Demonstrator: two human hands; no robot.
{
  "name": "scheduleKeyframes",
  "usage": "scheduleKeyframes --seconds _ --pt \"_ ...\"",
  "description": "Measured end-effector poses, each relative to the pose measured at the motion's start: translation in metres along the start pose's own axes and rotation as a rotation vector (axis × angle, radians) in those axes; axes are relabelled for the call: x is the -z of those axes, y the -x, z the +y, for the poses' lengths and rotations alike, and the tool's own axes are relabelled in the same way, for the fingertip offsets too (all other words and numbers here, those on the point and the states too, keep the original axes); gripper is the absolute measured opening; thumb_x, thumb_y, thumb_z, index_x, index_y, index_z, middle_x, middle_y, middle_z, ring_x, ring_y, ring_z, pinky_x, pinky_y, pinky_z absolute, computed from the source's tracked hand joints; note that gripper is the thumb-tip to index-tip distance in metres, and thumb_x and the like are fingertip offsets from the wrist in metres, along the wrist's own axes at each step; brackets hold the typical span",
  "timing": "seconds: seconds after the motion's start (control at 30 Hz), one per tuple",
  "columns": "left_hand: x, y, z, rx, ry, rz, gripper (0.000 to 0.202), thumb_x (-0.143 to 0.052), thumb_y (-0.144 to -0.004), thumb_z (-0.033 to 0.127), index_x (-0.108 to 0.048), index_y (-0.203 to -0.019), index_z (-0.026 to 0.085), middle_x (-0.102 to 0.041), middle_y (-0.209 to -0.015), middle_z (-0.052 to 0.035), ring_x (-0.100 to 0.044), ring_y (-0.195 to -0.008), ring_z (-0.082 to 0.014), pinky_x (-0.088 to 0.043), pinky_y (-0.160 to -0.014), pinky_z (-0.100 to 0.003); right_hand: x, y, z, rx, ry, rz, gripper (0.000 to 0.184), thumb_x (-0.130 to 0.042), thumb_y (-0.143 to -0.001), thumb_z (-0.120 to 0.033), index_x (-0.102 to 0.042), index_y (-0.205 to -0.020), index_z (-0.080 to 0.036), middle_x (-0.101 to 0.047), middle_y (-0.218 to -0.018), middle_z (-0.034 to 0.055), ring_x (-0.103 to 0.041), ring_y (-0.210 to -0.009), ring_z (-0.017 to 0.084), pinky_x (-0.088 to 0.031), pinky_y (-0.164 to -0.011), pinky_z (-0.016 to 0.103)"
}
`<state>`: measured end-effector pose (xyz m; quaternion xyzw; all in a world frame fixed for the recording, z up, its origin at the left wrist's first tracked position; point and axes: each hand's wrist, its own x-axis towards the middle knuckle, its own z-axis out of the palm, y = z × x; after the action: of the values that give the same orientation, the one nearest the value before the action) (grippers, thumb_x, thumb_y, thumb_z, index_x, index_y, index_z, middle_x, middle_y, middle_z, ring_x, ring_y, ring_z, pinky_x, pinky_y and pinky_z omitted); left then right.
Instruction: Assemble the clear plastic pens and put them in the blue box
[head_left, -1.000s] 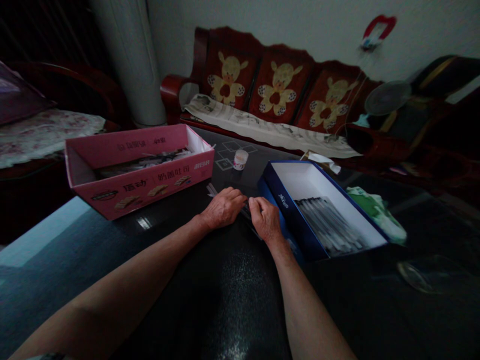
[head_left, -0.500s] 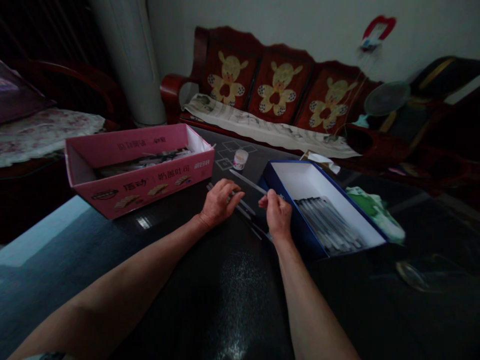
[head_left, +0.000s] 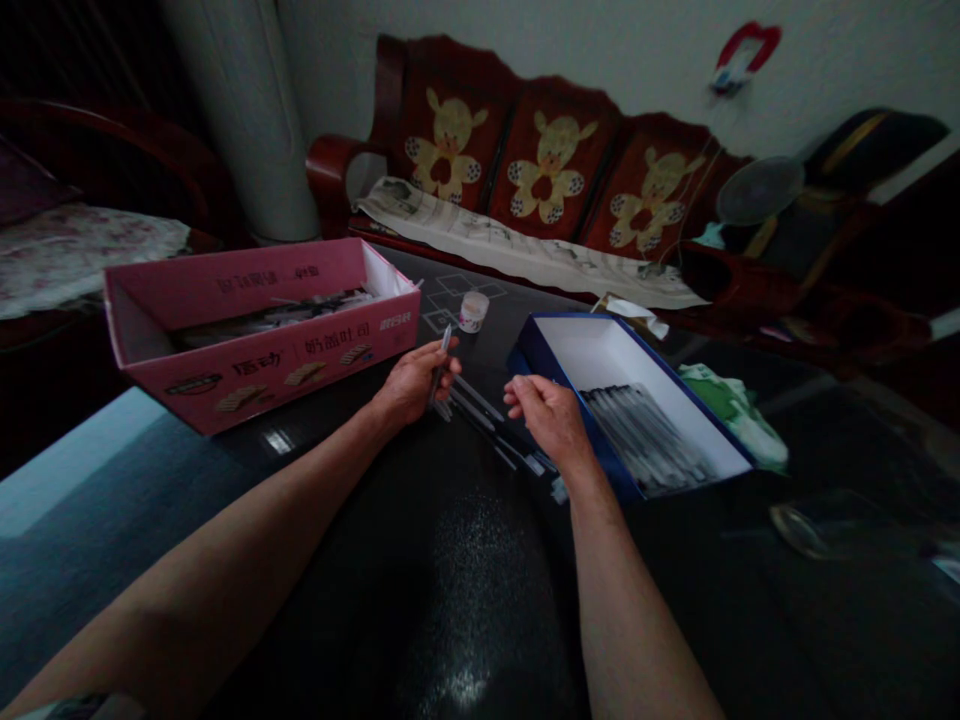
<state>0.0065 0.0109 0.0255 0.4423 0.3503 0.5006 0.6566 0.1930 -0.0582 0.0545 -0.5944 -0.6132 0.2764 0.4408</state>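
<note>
My left hand (head_left: 411,381) is closed on a thin clear pen tube (head_left: 442,355) that points up and slightly away. My right hand (head_left: 546,414) hovers beside the blue box (head_left: 541,366), its fingers curled in a pinch; what they hold is too small to see. Between the hands, several pens (head_left: 491,428) lie loose on the dark table. The blue box has a white inside and holds a row of pens (head_left: 643,444) at its near end. A pink carton (head_left: 259,348) with more pens inside stands to the left.
A small white jar (head_left: 472,311) stands on the glossy black table (head_left: 465,580) behind the hands. A green and white packet (head_left: 739,414) lies right of the blue box. A wooden sofa with bear cushions (head_left: 551,165) and a long paper sheet runs along the back.
My left hand has lifted a pen tube off the table and now holds it upright. My right hand has let go of the long tube it held and drawn back towards me.
</note>
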Motion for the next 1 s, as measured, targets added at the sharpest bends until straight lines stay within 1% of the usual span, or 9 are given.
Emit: scheduleKeyframes --seconds 0.07,0.17,0.27,0.37,0.47,0.57,0.7,0.83,1.0 --pt "-0.001 0.002 -0.003 -0.081 -0.167 -0.025 0.036 -0.048 -0.086 0.026 -0.056 -0.119 0.014 -0.061 -0.07 -0.0018 -0.047 -0.047 -0.0077 -0.034 -0.039 -0.018 0.019 -0.003 0.006 0.024 0.11 0.106 0.03 -0.053 -0.082 -0.042 -0.069 -0.084 -0.017 -0.069 -0.071 0.0035 -0.062 -0.058 0.014 -0.047 -0.059 0.026" --pt "-0.001 0.006 -0.009 -0.333 -0.561 -0.017 0.036 -0.048 -0.088 0.035 -0.062 -0.115 0.015 -0.061 -0.066 0.0001 -0.05 -0.05 -0.0086 -0.038 -0.045 -0.019 0.04 -0.001 0.012 0.036 0.2 0.14 0.029 -0.055 -0.08 -0.04 -0.07 -0.084 -0.017 -0.069 -0.069 0.0022 -0.061 -0.059 0.015 -0.046 -0.058 0.027" --pt "0.001 0.009 -0.015 -0.587 -0.916 0.047 0.033 -0.048 -0.09 0.036 -0.067 -0.111 0.018 -0.068 -0.075 -0.0022 -0.061 -0.065 -0.0122 -0.047 -0.06 -0.021 0.052 0.006 0.013 0.012 0.297 0.002 0.023 -0.055 -0.077 -0.035 -0.071 -0.079 -0.018 -0.067 -0.063 0.0005 -0.06 -0.056 0.015 -0.044 -0.054 0.027" --pt "0.004 0.011 -0.02 -0.717 -1.062 0.027 0.034 -0.046 -0.092 0.035 -0.066 -0.113 0.017 -0.071 -0.096 -0.0073 -0.066 -0.082 -0.0163 -0.051 -0.073 -0.025 0.058 0.017 0.011 -0.006 0.447 -0.206 0.012 -0.059 -0.07 -0.024 -0.071 -0.069 -0.02 -0.066 -0.059 0.0001 -0.059 -0.054 0.015 -0.041 -0.051 0.027" --pt "0.005 0.01 -0.022 -0.781 -1.118 -0.033 0.036 -0.043 -0.094 0.035 -0.065 -0.114 0.014 -0.071 -0.1 -0.0098 -0.067 -0.085 -0.0177 -0.052 -0.076 -0.028 0.056 0.029 0.012 0.018 0.553 -0.289 0.012 -0.059 -0.068 -0.019 -0.071 -0.065 -0.022 -0.067 -0.058 0.0005 -0.059 -0.052 0.015 -0.04 -0.05 0.027" --pt "0.005 0.011 -0.024 -0.811 -1.163 -0.083 0.035 -0.043 -0.095 0.034 -0.064 -0.114 0.013 -0.071 -0.098 -0.0104 -0.068 -0.084 -0.0179 -0.053 -0.075 -0.029 0.049 0.039 0.017 0.029 0.628 -0.292 0.013 -0.06 -0.069 -0.019 -0.071 -0.064 -0.024 -0.068 -0.058 0.0002 -0.061 -0.053 0.016 -0.04 -0.05 0.027" --pt "0.004 0.013 -0.024 -0.807 -1.198 -0.119 0.034 -0.042 -0.096 0.033 -0.063 -0.114 0.014 -0.07 -0.096 -0.0101 -0.068 -0.084 -0.0171 -0.054 -0.075 -0.028 0.041 0.044 0.027 -0.015 0.73 -0.249 0.011 -0.061 -0.07 -0.02 -0.07 -0.066 -0.025 -0.069 -0.062 0.0015 -0.064 -0.057 0.018 -0.041 -0.052 0.028" --pt "0.002 0.014 -0.024 -0.808 -1.206 -0.168 0.033 -0.042 -0.096 0.032 -0.062 -0.114 0.013 -0.069 -0.094 -0.0092 -0.067 -0.084 -0.0169 -0.054 -0.075 -0.028 0.04 0.046 0.031 0.003 0.714 -0.26 0.01 -0.062 -0.07 -0.02 -0.07 -0.065 -0.024 -0.069 -0.062 0.0019 -0.062 -0.055 0.017 -0.041 -0.052 0.028" --pt "-0.001 0.015 -0.022 -0.881 -1.213 -0.239 0.032 -0.039 -0.096 0.027 -0.062 -0.105 0.007 -0.067 -0.086 -0.0107 -0.065 -0.078 -0.0164 -0.055 -0.07 -0.028 0.041 0.039 0.019 0.039 0.691 -0.222 0.01 -0.059 -0.073 -0.022 -0.067 -0.067 -0.021 -0.068 -0.068 0.0044 -0.062 -0.061 0.017 -0.043 -0.058 0.029"
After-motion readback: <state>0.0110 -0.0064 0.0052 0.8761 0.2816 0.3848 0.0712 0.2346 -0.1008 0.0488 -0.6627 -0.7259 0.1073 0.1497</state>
